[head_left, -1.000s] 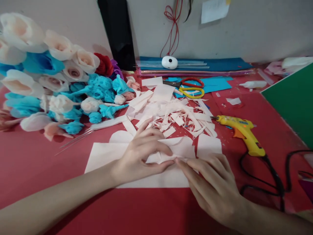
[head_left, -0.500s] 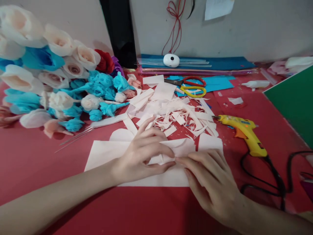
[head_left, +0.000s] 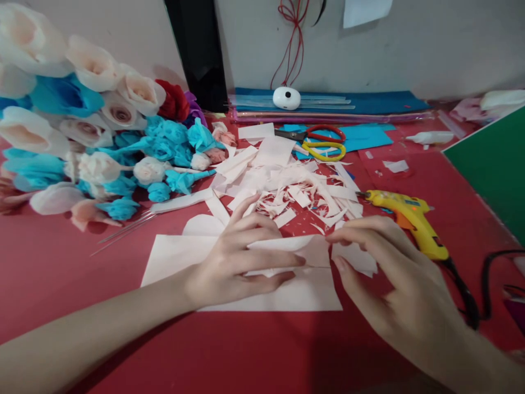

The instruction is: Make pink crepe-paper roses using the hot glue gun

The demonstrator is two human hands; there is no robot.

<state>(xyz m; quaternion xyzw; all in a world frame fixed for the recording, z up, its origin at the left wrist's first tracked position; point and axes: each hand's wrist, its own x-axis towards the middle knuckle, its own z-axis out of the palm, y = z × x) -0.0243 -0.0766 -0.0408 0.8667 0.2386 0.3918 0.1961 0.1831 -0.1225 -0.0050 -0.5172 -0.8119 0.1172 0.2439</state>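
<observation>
The left hand (head_left: 229, 262), fingers parted, rests on the paper (head_left: 318, 253); the right hand (head_left: 414, 287), fingers apart and empty, nears its right edge. Light pressure should avoid creases.

I can see the left hand (head_left: 229, 262) and left forearm (head_left: 110, 324) are bare, the fingers (head_left: 273, 261) slim. The right hand (head_left: 404, 279) and right wrist (head_left: 459, 347) are bare too.

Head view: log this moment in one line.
Left hand: on pale paper | Right hand: thumb and forefinger apart near paper's right edge | Glue gun, scissors: untouched | Paper scraps: heaped ahead
</observation>
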